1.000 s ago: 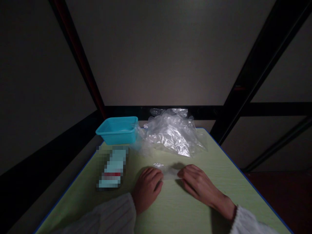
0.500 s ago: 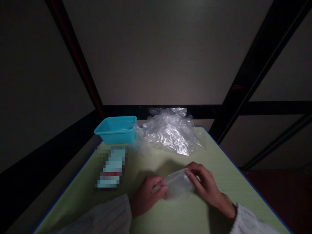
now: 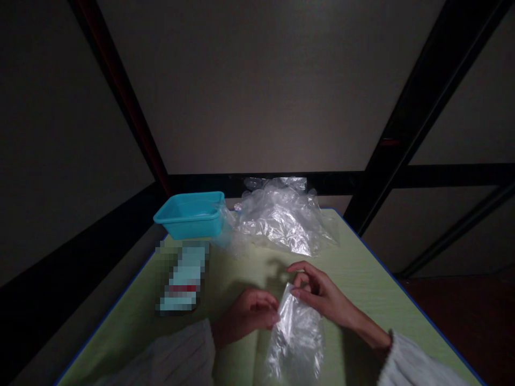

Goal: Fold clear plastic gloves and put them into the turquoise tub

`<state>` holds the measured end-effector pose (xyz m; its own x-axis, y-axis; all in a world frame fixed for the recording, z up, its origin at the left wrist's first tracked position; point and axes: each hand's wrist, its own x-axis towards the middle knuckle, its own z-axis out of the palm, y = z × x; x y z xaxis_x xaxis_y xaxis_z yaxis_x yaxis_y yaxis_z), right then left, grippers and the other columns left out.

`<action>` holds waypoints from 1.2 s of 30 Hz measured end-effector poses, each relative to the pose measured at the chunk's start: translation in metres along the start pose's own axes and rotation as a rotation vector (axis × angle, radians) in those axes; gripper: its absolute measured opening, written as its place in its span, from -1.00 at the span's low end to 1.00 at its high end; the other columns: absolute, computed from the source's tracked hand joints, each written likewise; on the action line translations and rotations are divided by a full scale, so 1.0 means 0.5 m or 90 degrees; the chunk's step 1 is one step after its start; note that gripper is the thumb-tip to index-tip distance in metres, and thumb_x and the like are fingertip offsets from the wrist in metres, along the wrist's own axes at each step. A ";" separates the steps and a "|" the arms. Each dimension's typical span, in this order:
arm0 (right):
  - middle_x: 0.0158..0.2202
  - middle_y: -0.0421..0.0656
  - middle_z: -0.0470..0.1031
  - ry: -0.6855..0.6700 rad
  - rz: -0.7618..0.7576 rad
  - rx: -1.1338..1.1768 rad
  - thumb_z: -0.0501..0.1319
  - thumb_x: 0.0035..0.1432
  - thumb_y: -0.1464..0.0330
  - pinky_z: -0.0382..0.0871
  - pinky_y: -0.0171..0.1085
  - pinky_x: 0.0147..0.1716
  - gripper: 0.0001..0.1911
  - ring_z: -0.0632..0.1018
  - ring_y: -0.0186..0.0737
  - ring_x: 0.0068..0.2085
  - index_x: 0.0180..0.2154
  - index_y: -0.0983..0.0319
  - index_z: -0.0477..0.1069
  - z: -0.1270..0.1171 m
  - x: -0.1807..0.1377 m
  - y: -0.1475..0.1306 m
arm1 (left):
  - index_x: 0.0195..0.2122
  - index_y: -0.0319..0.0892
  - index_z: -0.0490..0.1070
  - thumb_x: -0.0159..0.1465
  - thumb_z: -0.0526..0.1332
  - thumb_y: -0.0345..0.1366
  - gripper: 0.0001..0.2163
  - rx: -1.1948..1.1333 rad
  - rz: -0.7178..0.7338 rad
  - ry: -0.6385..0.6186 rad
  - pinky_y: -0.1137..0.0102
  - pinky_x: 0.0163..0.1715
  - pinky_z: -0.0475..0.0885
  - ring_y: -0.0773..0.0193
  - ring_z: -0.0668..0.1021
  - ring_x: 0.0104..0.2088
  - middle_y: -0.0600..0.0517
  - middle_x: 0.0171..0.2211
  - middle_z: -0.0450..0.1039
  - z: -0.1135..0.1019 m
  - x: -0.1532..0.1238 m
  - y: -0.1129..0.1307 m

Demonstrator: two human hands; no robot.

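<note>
A clear plastic bag (image 3: 300, 338) hangs between my hands in front of me, its lower part reaching the bottom of the view. My right hand (image 3: 322, 295) pinches its top edge between thumb and a finger, with the forefinger lifted away. On the other side, my left hand (image 3: 251, 313) is curled, thumb and fingertips closed on the bag's left edge. Beyond them lies a heap of crumpled clear plastic bags (image 3: 281, 220), shiny and loosely piled at the table's far end.
A turquoise plastic basin (image 3: 193, 228) stands at the far left, with some clear plastic against its right side. Nearer on the left lies a flat, pixelated object (image 3: 185, 276). The pale green table (image 3: 362, 289) has blue edging; a wall (image 3: 257, 96) rises behind it.
The bag has turned from lying sideways between my hands to hanging down toward me. My right hand has shifted left and lifted its forefinger. The heap and basin stay put.
</note>
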<state>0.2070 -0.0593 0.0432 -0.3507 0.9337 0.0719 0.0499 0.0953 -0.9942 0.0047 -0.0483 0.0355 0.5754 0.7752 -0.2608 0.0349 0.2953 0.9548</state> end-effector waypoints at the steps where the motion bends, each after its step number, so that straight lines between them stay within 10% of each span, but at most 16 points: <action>1: -0.49 -0.33 0.24 0.001 0.002 0.000 0.26 0.01 0.08 -0.03 -0.44 -0.66 -0.54 0.19 -0.49 -0.60 -0.15 0.20 0.23 0.001 0.002 0.003 | -0.53 -0.20 0.45 -0.16 0.35 -0.32 -0.84 -0.007 -0.005 0.015 0.46 -0.45 0.33 0.31 0.50 -0.53 0.13 -0.60 0.49 0.003 0.005 -0.006; 12: -0.54 -0.28 0.35 0.127 0.124 0.255 0.36 -0.16 0.06 0.19 -0.43 -0.62 -0.55 0.34 -0.43 -0.58 -0.34 0.25 0.38 0.013 0.024 0.023 | -0.63 -0.22 0.34 -0.11 0.31 -0.08 -0.70 0.032 0.026 0.153 0.43 -0.55 0.32 0.20 0.51 -0.55 0.05 -0.64 0.43 0.004 0.026 -0.025; 18: -0.64 -0.30 0.34 0.036 0.121 0.142 0.38 -0.18 0.16 0.12 -0.41 -0.63 -0.65 0.27 -0.47 -0.63 -0.50 0.30 0.41 0.021 0.023 0.026 | -0.62 -0.22 0.34 -0.07 0.30 -0.07 -0.70 0.053 0.068 0.230 0.42 -0.51 0.36 0.20 0.51 -0.52 0.07 -0.66 0.39 -0.009 0.028 -0.011; 36: -0.73 -0.36 0.26 0.121 0.101 0.152 0.37 -0.19 0.22 -0.01 -0.41 -0.64 -0.67 0.19 -0.49 -0.68 -0.62 0.26 0.27 0.018 0.027 0.039 | -0.48 -0.27 0.45 -0.12 0.28 -0.24 -0.79 -0.015 0.059 0.277 0.45 -0.57 0.40 0.23 0.51 -0.49 0.03 -0.52 0.48 -0.009 0.026 -0.004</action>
<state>0.1947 -0.0479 0.0241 -0.1742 0.9802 -0.0945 -0.1384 -0.1194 -0.9832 0.0084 -0.0360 0.0296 0.1780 0.9603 -0.2147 -0.0228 0.2222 0.9747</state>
